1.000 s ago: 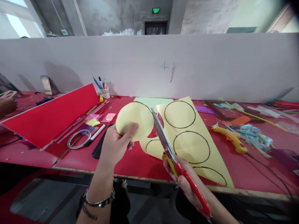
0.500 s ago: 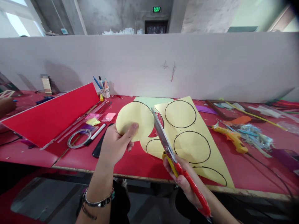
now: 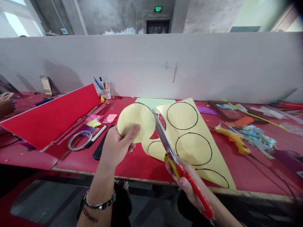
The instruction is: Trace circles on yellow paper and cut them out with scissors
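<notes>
The yellow paper disc [image 3: 132, 115] is sitting above the red surface [image 3: 132, 167], pinched in the left hand [image 3: 115, 143], thumb on top; the right hand [image 3: 186, 185] is gripping scissors [image 3: 167, 143], blades beside its edge. Turning the disc steadily would probably be favouring clean curves.

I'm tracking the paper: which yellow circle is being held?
The disc in the left hand, left of the scissors; the others are drawn on the sheet.

This looks like a craft workshop: before the white partition [image 3: 132, 63], a red surface [image 3: 252, 176] carries a hot-glue gun [image 3: 233, 138], circle-marked yellow paper [image 3: 194, 146] and, near the partition's foot, a pen cup [image 3: 106, 93]; over the partition's top show a bare concrete wall [image 3: 113, 15] and a lit exit sign [image 3: 158, 8].
</notes>
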A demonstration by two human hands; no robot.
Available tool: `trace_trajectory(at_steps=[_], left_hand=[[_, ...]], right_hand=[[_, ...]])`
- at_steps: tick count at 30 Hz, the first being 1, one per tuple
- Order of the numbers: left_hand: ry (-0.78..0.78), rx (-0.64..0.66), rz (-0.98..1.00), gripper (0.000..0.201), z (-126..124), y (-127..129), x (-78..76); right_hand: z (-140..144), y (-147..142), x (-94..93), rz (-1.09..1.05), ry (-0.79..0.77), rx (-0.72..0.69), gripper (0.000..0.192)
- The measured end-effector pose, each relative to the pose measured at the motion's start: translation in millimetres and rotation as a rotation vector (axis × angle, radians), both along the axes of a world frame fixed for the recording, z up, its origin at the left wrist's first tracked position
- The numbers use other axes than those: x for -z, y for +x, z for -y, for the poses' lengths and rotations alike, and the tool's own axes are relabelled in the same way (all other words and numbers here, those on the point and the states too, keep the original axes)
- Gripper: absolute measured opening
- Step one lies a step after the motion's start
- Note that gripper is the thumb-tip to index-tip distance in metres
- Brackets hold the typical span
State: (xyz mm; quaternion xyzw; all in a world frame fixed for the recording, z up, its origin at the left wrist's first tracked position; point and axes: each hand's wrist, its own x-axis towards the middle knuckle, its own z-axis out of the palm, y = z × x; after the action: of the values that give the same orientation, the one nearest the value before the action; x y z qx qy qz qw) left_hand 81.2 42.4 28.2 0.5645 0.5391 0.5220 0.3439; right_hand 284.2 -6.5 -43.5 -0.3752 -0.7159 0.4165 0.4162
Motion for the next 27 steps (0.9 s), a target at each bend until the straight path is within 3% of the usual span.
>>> trace_trajectory(at_steps=[27], left_hand=[[-0.001,0.029,-0.012,0.026,0.9,-3.6,-2.1]], right_hand=[[-3.5,-5.1,2.4,-0.033,-0.152,-0.019,0.054]])
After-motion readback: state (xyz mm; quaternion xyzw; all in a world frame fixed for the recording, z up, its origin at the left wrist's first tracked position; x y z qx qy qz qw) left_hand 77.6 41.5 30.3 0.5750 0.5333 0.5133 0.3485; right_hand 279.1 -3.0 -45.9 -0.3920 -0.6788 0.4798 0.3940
